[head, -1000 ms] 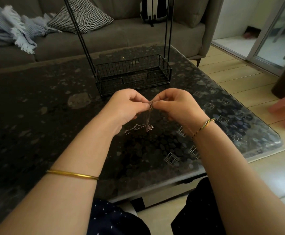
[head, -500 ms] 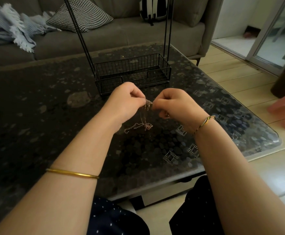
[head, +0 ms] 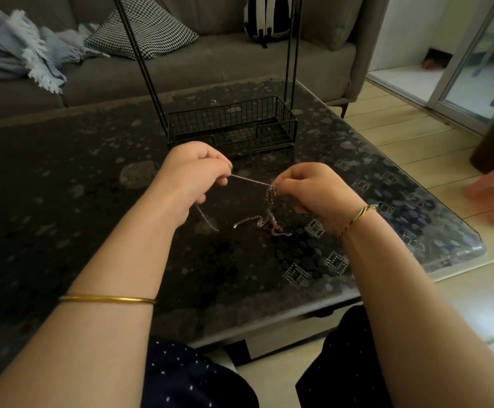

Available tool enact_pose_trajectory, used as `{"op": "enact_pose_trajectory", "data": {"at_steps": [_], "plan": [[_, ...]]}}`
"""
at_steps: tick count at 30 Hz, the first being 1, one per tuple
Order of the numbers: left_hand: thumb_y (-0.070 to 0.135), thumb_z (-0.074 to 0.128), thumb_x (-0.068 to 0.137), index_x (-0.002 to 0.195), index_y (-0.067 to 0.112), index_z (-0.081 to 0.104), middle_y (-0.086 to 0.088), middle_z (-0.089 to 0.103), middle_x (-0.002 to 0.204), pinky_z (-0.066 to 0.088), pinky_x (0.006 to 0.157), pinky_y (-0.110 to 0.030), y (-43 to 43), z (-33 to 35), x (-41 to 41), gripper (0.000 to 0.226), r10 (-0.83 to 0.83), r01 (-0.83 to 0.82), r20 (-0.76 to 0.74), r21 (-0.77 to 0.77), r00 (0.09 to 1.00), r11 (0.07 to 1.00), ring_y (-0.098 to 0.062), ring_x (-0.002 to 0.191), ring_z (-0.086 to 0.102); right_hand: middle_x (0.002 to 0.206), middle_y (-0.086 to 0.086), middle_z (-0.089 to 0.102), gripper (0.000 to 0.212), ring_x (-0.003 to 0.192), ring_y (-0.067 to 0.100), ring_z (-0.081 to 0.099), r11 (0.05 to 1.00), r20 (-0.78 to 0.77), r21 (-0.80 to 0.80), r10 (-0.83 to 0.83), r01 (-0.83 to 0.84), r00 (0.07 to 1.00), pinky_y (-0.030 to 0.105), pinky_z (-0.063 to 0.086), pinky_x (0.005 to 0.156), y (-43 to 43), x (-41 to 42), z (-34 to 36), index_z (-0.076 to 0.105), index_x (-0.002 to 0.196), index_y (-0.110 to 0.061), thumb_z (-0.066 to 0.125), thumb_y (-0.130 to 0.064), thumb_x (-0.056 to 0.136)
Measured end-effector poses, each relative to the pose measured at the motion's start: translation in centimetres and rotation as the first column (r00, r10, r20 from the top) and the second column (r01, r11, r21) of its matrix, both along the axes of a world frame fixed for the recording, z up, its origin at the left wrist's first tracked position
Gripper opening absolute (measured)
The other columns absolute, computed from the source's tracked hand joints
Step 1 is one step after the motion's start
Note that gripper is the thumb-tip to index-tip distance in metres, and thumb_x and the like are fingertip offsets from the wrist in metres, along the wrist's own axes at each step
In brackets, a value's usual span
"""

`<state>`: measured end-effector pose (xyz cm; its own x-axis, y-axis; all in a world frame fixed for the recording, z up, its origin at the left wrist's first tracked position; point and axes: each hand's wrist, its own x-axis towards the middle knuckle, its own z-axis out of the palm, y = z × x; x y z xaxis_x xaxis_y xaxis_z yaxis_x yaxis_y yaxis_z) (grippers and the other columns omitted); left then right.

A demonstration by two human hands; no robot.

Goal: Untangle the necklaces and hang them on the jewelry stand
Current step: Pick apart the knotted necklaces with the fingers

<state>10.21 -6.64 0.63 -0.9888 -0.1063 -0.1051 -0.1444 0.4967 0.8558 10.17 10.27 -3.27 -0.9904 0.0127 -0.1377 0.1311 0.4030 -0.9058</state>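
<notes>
1. We see our left hand (head: 194, 175) curled, thumb and forefinger pinching one end of a thin silver chain (head: 250, 181).
2. Our right hand (head: 313, 189) is curled too, its fingertips pinching the chain's other end at a small knot.
3. The chain runs taut between the two hands, above the dark pebble-patterned glass table (head: 63, 201).
4. From the right-hand pinch, the tangled silver and rose-toned necklaces (head: 270, 223) hang down, their lower clump resting on the tabletop between our wrists.
5. A blurred strand trails below the left hand; we cannot tell which necklace it is.
6. The black wire jewelry stand (head: 231, 125), with a basket base and tall rods, sits on the table just beyond our hands.
7. A thin gold bangle (head: 107, 298) circles the left forearm; a woven multicoloured bracelet (head: 357, 216) circles the right wrist.
</notes>
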Motion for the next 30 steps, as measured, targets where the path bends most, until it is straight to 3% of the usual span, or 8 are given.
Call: {"op": "enact_pose_trajectory", "data": {"at_steps": [6,8,11,13,15,18,21,30], "plan": [[0.012,0.058,0.090,0.083,0.020,0.064,0.004,0.061,0.083,0.042,0.075,-0.030,-1.9,0.1,-0.3,0.013,0.214,-0.220,-0.118,-0.041,0.970,0.975,-0.004,0.073,0.047,0.077,0.005,0.060,0.014,0.070,0.019,0.047,0.998,-0.018,0.036,0.048,-0.047,0.999,0.023,0.038,0.055,0.8,0.5,0.3,0.067,0.075,-0.018,0.064,-0.008,0.084],[0.014,0.056,0.092,0.086,0.020,0.065,0.003,0.061,0.083,0.044,0.067,-0.029,-2.3,-0.1,-0.5,0.012,0.262,-0.276,-0.125,-0.116,0.957,0.954,-0.006,0.073,0.049,0.072,0.005,0.056,0.015,0.070,0.019,0.046,0.998,-0.046,0.013,0.064,-0.064,0.997,0.021,0.038,0.055,1.0,0.6,0.3,0.067,0.075,-0.019,0.067,-0.006,0.083],[0.013,0.054,0.095,0.092,0.010,0.067,-0.005,0.065,0.080,0.043,0.057,-0.027,-1.7,0.0,-0.3,0.014,0.122,-0.090,0.135,-0.220,0.983,0.971,-0.016,0.071,0.056,0.062,0.002,0.044,0.016,0.062,0.017,0.041,0.996,-0.093,-0.056,0.065,-0.071,0.994,0.013,0.036,0.049,0.9,0.7,0.2,0.067,0.075,-0.017,0.068,-0.002,0.082],[0.016,0.055,0.095,0.101,0.004,0.069,-0.010,0.071,0.096,0.050,0.072,-0.032,-1.0,-0.8,0.0,0.020,-0.031,0.138,0.290,-0.358,0.957,0.923,-0.023,0.088,0.063,0.062,0.002,0.041,0.015,0.056,0.010,0.037,0.992,-0.105,-0.099,0.073,-0.084,0.992,0.009,0.034,0.047,0.8,0.8,0.3,0.068,0.078,-0.013,0.068,0.001,0.081],[0.021,0.058,0.094,0.107,0.010,0.072,-0.006,0.069,0.112,0.049,0.093,-0.035,-0.2,-1.3,0.1,0.022,-0.134,0.240,0.252,-0.455,0.958,0.857,-0.023,0.105,0.062,0.065,0.006,0.041,0.013,0.056,0.008,0.035,0.987,-0.116,-0.127,0.087,-0.102,0.989,0.010,0.035,0.050,0.6,0.8,0.4,0.069,0.079,-0.010,0.068,0.003,0.080],[0.017,0.059,0.093,0.096,0.025,0.072,0.006,0.069,0.106,0.049,0.091,-0.030,0.5,-1.1,0.2,0.016,-0.216,0.229,0.085,-0.190,0.973,0.955,-0.011,0.101,0.062,0.073,0.011,0.047,0.014,0.060,0.012,0.039,0.986,-0.164,-0.115,0.105,-0.125,0.981,0.015,0.039,0.057,0.3,0.9,0.7,0.069,0.076,-0.013,0.070,0.002,0.079],[0.010,0.059,0.093,0.097,0.025,0.070,0.003,0.071,0.102,0.054,0.084,-0.028,0.9,-0.9,0.4,0.020,-0.274,0.262,0.099,0.119,0.957,0.958,-0.009,0.098,0.066,0.073,0.013,0.053,0.012,0.064,0.017,0.043,0.990,-0.241,-0.067,0.102,-0.121,0.965,0.019,0.040,0.058,0.0,1.3,0.9,0.070,0.076,-0.013,0.071,-0.001,0.079],[0.006,0.069,0.084,0.089,0.025,0.065,0.006,0.071,0.085,0.044,0.066,-0.018,1.4,-1.1,0.8,0.020,-0.280,0.274,0.055,0.099,0.958,0.957,-0.001,0.080,0.064,0.067,0.003,0.061,0.012,0.055,0.001,0.046,0.998,-0.365,0.056,0.059,-0.042,0.929,0.016,0.041,0.056,-0.4,1.5,0.5,0.072,0.077,-0.019,0.072,-0.007,0.078]]}}
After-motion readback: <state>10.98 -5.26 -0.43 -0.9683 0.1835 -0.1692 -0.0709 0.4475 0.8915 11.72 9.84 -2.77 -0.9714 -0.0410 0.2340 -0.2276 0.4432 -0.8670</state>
